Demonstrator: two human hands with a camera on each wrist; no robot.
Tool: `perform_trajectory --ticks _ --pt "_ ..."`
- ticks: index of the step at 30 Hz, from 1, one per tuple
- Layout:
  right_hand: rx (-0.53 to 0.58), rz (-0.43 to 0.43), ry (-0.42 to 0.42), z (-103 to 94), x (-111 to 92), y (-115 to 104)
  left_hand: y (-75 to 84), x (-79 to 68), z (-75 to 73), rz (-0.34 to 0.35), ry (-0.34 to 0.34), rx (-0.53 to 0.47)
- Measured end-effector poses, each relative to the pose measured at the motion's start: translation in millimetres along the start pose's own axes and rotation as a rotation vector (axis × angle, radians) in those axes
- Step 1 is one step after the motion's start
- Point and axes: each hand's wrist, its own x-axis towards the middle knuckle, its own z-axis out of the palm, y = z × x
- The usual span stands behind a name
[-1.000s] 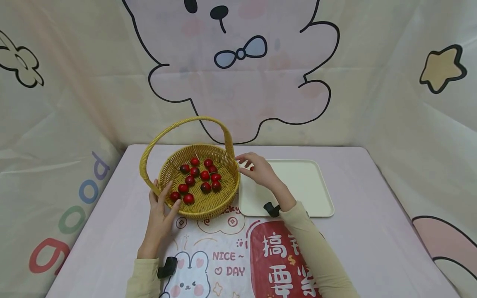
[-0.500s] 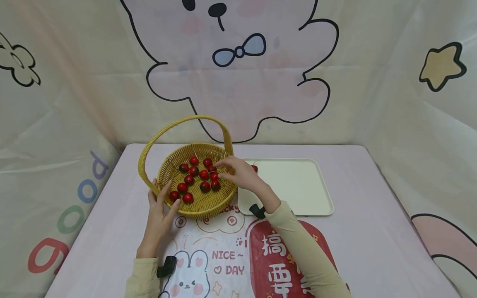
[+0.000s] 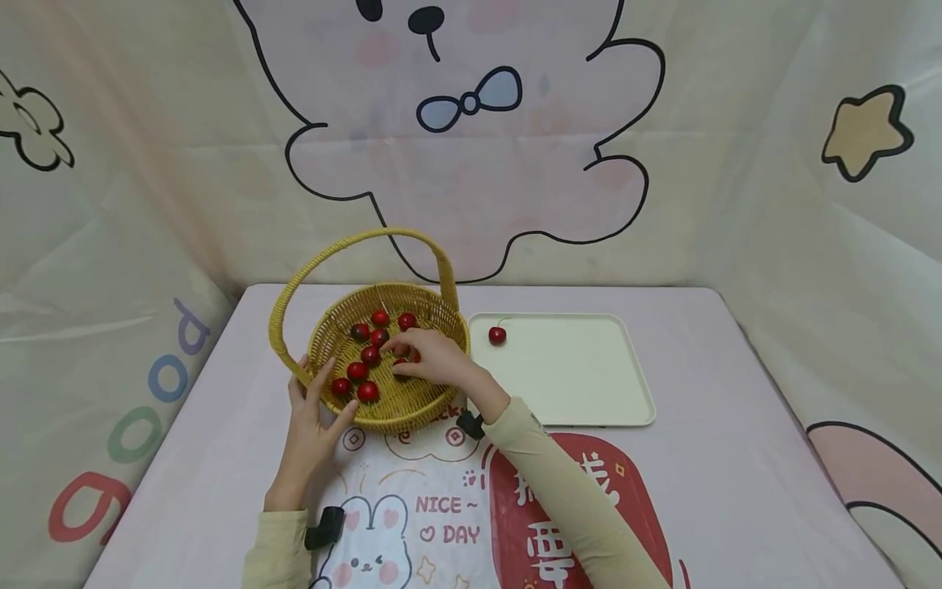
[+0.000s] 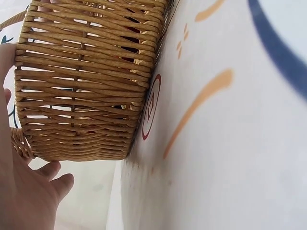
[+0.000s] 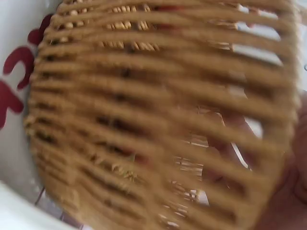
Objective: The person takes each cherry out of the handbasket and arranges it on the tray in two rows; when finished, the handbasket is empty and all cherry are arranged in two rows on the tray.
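Several dark red cherries [image 3: 368, 392] lie in a round yellow wicker basket [image 3: 401, 415] with a tall hoop handle. My left hand [image 3: 309, 438] holds the basket's left side near the handle's foot; the left wrist view shows its fingers [image 4: 62, 184] by the woven wall [image 4: 86, 96]. Over the basket's right half reaches my right hand [image 3: 436, 358], its fingers and thumb apart above some cherries, which it partly hides. In the right wrist view the blurred weave covers most of that hand. A single cherry with a stem [image 3: 497, 335] lies on a cream tray [image 3: 574, 372].
The tray stands just right of the basket on a pale tablecloth [image 3: 736, 458]. A printed mat with a rabbit and red lettering [image 3: 449, 519] lies in front. Patterned cloth walls [image 3: 471, 180] enclose the table at the back and sides.
My right hand has moved left from the tray's left edge into the basket. The cherry on the tray, earlier mostly hidden by that hand, is in full sight. The left hand stays at the basket.
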Motion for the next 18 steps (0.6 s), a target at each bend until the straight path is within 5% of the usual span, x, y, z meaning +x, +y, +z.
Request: perform_trajectory --ticks 18 --pt "-0.124 0.047 -0.181 27.9 27.9 -15.1 -1.0 0.7 0.2 0.011 0.023 0.025"
